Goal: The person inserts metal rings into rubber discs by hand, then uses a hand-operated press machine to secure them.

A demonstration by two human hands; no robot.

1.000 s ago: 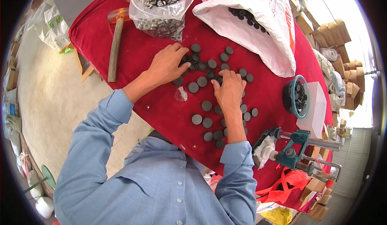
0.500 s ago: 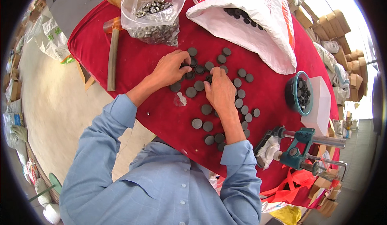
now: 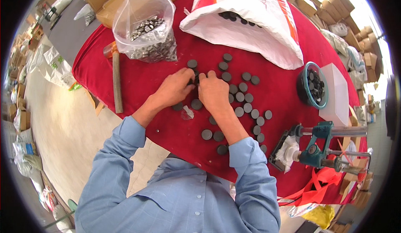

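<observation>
Both hands are down together at the middle of the red cloth-covered worktop (image 3: 142, 76), knuckles up, fingertips meeting at a tight cluster of dark grey round discs (image 3: 244, 97). The left hand (image 3: 175, 89) is curled over the discs at its fingertips, fingers bent and pressed onto them; whether it pinches one or only rests on them I cannot tell. The right hand (image 3: 214, 91) sits just beside it, touching or nearly so, fingers also folded down onto the discs, its grip hidden under the knuckles. The discs lie flat and scattered across the cloth, spreading from the hands toward 3 o'clock and trailing along the right forearm toward 5 o'clock. At 11 o'clock from the hands stands a clear plastic bag of small shiny metal parts (image 3: 146, 32), open at the top. Left of it, at 9 o'clock, a wooden-handled hammer (image 3: 116, 82) lies along the cloth. At 1 o'clock a big white woven sack (image 3: 250, 20) slumps on its side, more dark discs showing at its mouth. Out at 3 o'clock a teal-rimmed round container (image 3: 312, 86) holds discs, touching a white box (image 3: 336, 93). At 4 o'clock, a teal metal hand press (image 3: 317, 145) is on the worktop's edge.
</observation>
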